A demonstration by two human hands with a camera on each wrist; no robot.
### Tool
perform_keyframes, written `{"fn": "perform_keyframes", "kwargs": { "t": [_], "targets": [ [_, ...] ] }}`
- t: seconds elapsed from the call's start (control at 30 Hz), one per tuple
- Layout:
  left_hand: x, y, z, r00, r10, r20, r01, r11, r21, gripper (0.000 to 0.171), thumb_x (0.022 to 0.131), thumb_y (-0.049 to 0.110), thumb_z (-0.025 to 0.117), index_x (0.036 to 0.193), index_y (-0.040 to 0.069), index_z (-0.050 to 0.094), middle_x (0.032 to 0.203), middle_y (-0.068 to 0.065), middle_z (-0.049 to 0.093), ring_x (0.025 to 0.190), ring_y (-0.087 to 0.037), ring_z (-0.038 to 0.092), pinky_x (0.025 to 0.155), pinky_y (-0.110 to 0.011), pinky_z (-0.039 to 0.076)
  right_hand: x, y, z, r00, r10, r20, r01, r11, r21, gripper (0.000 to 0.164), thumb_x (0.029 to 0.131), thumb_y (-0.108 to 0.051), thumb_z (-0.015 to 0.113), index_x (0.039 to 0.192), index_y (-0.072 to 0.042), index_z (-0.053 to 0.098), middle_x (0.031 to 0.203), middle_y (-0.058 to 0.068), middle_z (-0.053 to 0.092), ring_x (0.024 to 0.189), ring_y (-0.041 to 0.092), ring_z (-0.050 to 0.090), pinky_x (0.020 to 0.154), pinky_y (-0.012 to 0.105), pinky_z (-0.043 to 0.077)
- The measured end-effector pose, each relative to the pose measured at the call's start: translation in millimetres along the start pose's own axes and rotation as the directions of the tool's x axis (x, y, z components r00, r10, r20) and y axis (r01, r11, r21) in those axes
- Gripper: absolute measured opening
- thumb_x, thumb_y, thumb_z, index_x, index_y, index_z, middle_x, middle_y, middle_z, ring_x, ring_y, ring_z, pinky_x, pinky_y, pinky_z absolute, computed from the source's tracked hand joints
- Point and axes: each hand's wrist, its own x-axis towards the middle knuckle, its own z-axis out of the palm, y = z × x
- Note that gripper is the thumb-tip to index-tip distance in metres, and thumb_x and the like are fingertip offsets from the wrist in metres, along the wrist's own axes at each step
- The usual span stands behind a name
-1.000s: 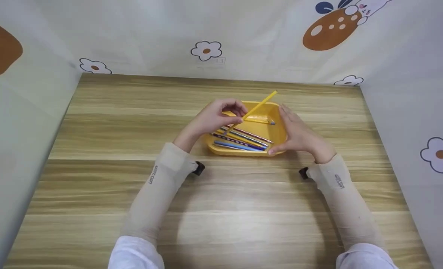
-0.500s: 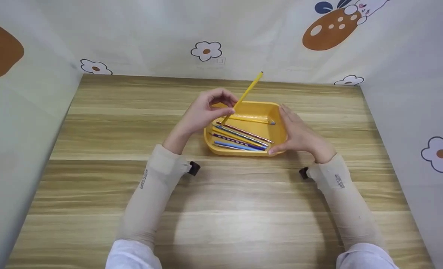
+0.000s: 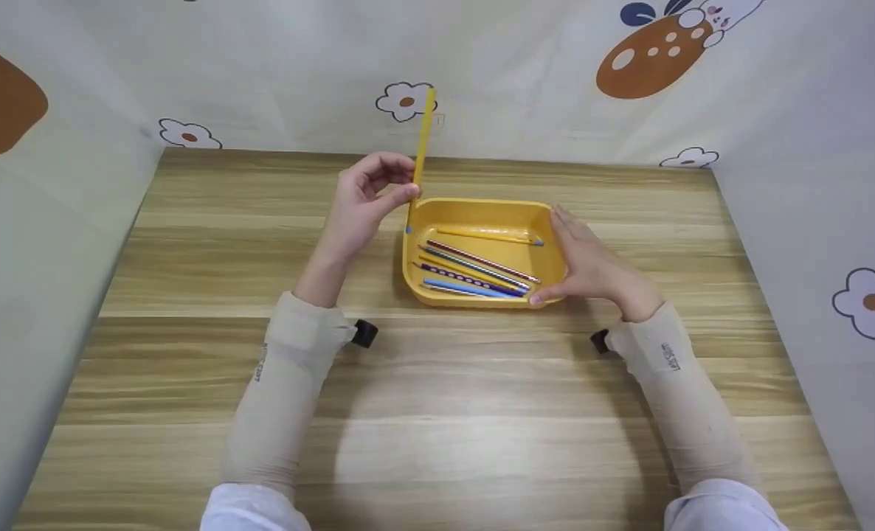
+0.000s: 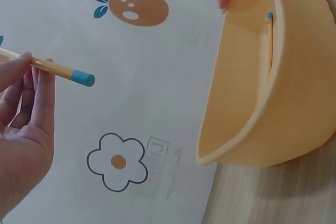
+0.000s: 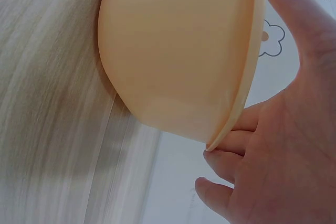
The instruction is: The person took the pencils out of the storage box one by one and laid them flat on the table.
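Note:
My left hand pinches a yellow pencil between thumb and fingers, just beyond the left end of a yellow plastic box. The pencil stands nearly upright in the head view, its blue end pointing down. With thumb and fingers spread along the rim, my right hand grips the box's right end. Inside lie a yellow pencil by the far wall, a red-striped pencil, a purple dotted pencil, a light blue one and others close together.
The box stands on a wood-grain table, toward its back. Pale printed sheets with flowers and strawberries rise behind and on both sides. Each wrist carries a small black camera, such as the left camera.
My left hand has moved left and away, lifting the pencil from over the box to beside its left end. The pencil has turned more upright. My right hand and the box stay put.

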Motion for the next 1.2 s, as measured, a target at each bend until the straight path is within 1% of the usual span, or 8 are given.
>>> {"fn": "perform_keyframes", "kwargs": {
  "t": [0.2,0.4,0.6,0.77,0.87,1.0,1.1,1.2],
  "targets": [
    [-3.4,3.6,-13.7,0.992,-0.016,-0.123,0.011,0.999,-0.043,0.021,0.086,-0.012,0.067,0.102,0.001,0.067,0.090,0.001,0.067,0.082,-0.010,0.064,0.073,-0.019,0.058,-1.1,-0.1,-0.1,1.000,0.016,0.001,-0.016,1.000,0.005,0.147,0.062,-0.061,0.088,0.158,0.002,-0.004,0.167,0.020,-0.005,0.155,0.039,-0.001,0.127,0.055,0.007],
    [-6.0,6.0,-27.4,0.984,-0.024,-0.177,0.022,1.000,-0.014,0.020,0.087,-0.010,0.067,0.103,0.002,0.067,0.091,0.001,0.069,0.080,-0.010,0.065,0.072,-0.019,0.058,-0.4,-2.1,-0.4,0.999,0.033,0.004,-0.033,0.999,0.009,0.147,0.061,-0.062,0.088,0.158,0.000,-0.004,0.167,0.019,-0.005,0.155,0.038,-0.001,0.127,0.055,0.007],
    [-7.6,6.9,-41.8,0.972,-0.050,-0.232,0.046,0.999,-0.023,0.017,0.088,-0.005,0.069,0.104,0.002,0.066,0.093,-0.001,0.068,0.080,-0.011,0.065,0.071,-0.020,0.058,1.2,-2.1,0.8,0.999,0.037,-0.002,-0.036,0.999,0.025,0.148,0.060,-0.061,0.089,0.159,-0.002,-0.004,0.168,0.018,-0.004,0.156,0.037,-0.001,0.127,0.056,0.008],
    [-9.1,4.1,-53.0,0.958,-0.059,-0.279,0.044,0.997,-0.059,0.018,0.088,-0.008,0.068,0.102,0.002,0.066,0.092,-0.003,0.067,0.079,-0.011,0.066,0.072,-0.020,0.059,0.1,-1.7,0.7,0.999,0.039,0.002,-0.039,0.999,0.029,0.148,0.060,-0.060,0.089,0.158,-0.001,-0.005,0.167,0.019,-0.006,0.155,0.038,-0.002,0.127,0.056,0.007],
    [-10.2,2.2,-59.4,0.948,-0.070,-0.312,0.049,0.996,-0.074,0.020,0.088,-0.009,0.067,0.101,0.006,0.067,0.091,-0.002,0.067,0.080,-0.011,0.067,0.074,-0.021,0.060,0.3,-1.0,1.1,0.999,0.034,0.005,-0.034,0.999,0.033,0.149,0.061,-0.060,0.089,0.158,0.000,-0.006,0.167,0.020,-0.006,0.155,0.040,-0.003,0.127,0.056,0.006],
    [-12.7,-0.6,-67.2,0.928,-0.096,-0.359,0.075,0.995,-0.072,0.021,0.087,-0.010,0.068,0.099,0.008,0.067,0.090,-0.001,0.067,0.081,-0.010,0.067,0.076,-0.021,0.060,0.6,-1.3,1.6,0.999,0.033,0.004,-0.033,0.999,0.033,0.148,0.061,-0.060,0.089,0.158,0.000,-0.006,0.167,0.020,-0.006,0.155,0.039,-0.003,0.127,0.055,0.005],
    [-14.7,-3.6,-73.1,0.918,-0.115,-0.379,0.100,0.993,-0.060,0.020,0.088,-0.009,0.068,0.099,0.008,0.066,0.091,0.000,0.067,0.083,-0.010,0.066,0.078,-0.021,0.060,0.3,-1.6,1.6,0.999,0.034,0.001,-0.034,0.999,0.034,0.148,0.060,-0.060,0.089,0.158,0.000,-0.005,0.167,0.019,-0.006,0.155,0.038,-0.003,0.127,0.054,0.004],
    [-16.3,-6.0,-78.7,0.910,-0.137,-0.391,0.117,0.990,-0.073,0.020,0.088,-0.008,0.068,0.099,0.008,0.066,0.092,0.000,0.067,0.084,-0.010,0.065,0.078,-0.021,0.060,0.1,-1.9,1.6,0.999,0.032,-0.002,-0.032,0.999,0.038,0.147,0.061,-0.060,0.089,0.158,0.000,-0.004,0.167,0.019,-0.006,0.155,0.039,-0.002,0.127,0.055,0.006]
  ]
}}
